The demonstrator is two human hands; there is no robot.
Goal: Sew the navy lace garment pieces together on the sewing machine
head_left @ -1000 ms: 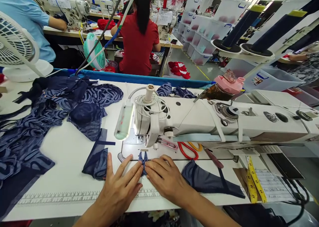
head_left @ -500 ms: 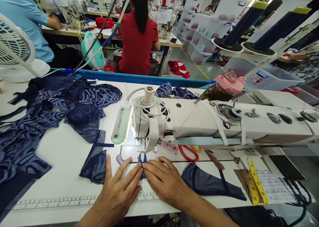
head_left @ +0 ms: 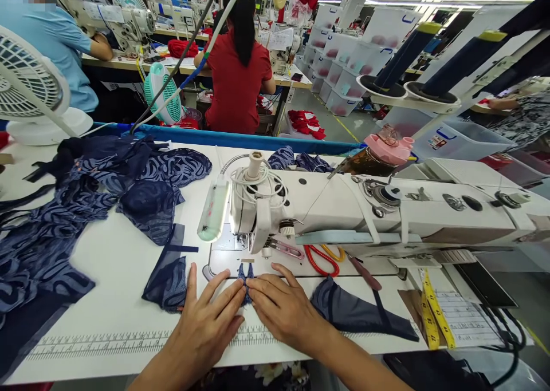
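Note:
My left hand (head_left: 206,322) and my right hand (head_left: 281,308) lie flat side by side on the white table, pressing a navy lace garment piece (head_left: 246,275) just in front of the needle of the white sewing machine (head_left: 344,213). The piece's dark mesh ends stick out on either side: one to the left (head_left: 167,279) and one to the right (head_left: 356,311). Fingers of both hands are spread and meet over the narrow middle of the lace.
A heap of navy lace pieces (head_left: 81,202) covers the table's left. Red-handled scissors (head_left: 322,257) lie under the machine arm. A yellow tape measure (head_left: 432,311) and paper sit right. A white fan (head_left: 30,87) stands far left; other people sew at benches behind.
Both hands have nudged the lace piece slightly forward toward the needle; otherwise only the camera has shifted a little.

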